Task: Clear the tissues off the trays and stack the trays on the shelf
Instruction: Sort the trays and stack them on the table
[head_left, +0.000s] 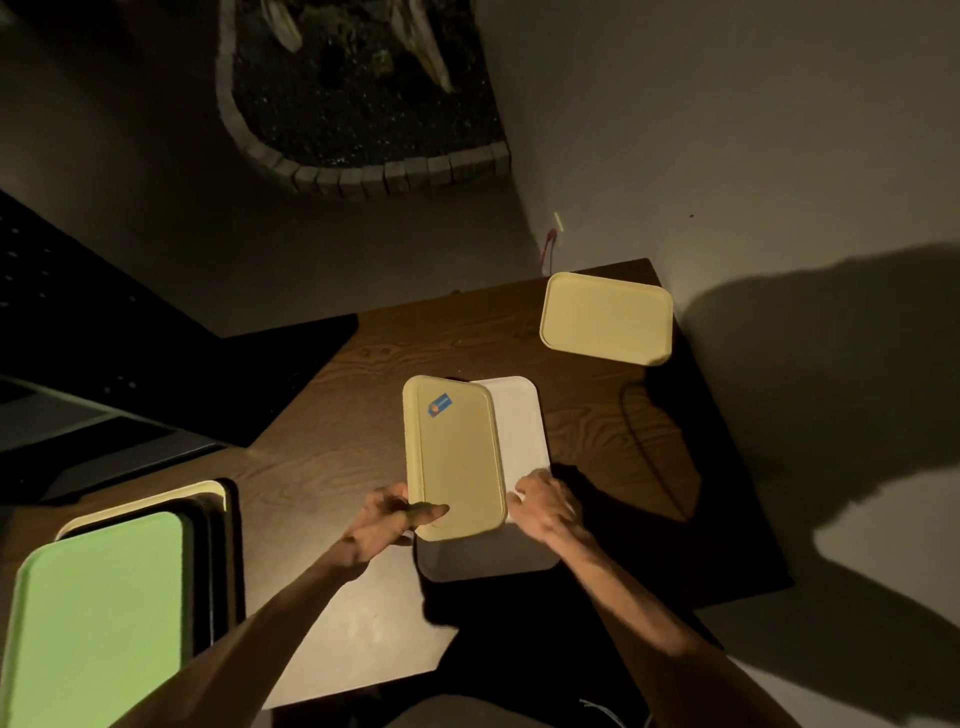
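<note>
A yellow tray (457, 462) with a blue sticker is lifted a little over a white tray (524, 431) on the brown wooden table (363, 395). My left hand (389, 519) grips the yellow tray's near left corner, thumb on top. My right hand (545, 504) rests on the white tray's near edge, just right of the yellow tray; whether it grips is unclear. A second yellow tray (605, 317) lies at the table's far right corner. No tissue shows on any tray.
A stack of trays at the near left has a green tray (104, 597) on top, with dark and yellow ones under it. A dark perforated surface (78, 312) lies to the far left. A wall (779, 156) runs along the right.
</note>
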